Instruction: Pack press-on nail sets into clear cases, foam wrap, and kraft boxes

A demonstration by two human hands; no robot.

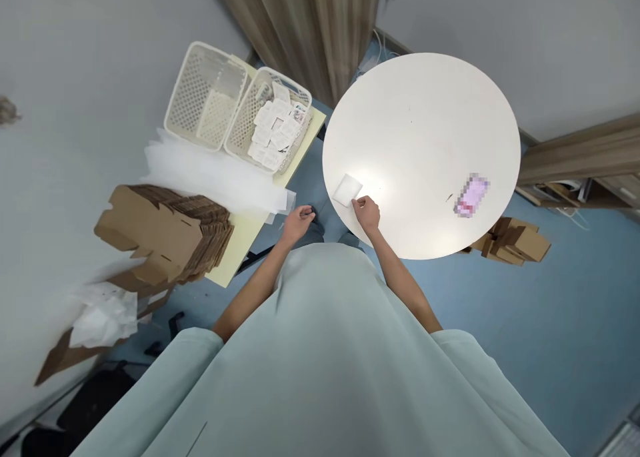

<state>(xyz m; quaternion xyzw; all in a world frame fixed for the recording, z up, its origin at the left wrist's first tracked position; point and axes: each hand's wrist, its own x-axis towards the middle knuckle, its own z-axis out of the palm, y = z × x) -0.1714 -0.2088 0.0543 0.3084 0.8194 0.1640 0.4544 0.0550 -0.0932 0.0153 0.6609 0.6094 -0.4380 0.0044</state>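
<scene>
Square white packet (347,189) at the fingertips of the right hand (367,213)
Thin and flat on the table (425,117), it lies just ahead of those bent, drawn-together fingers, corner touching them, grip unclear; the left hand (297,225) curls loosely, its hold unclear

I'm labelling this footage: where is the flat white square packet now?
In the head view, the flat white square packet lies near the lower left edge of the round white table, with the bare right hand at its lower right side.

White packet (349,190), white tabletop (420,123), brown cardboard (155,233), cream lattice basket (193,83)
</scene>
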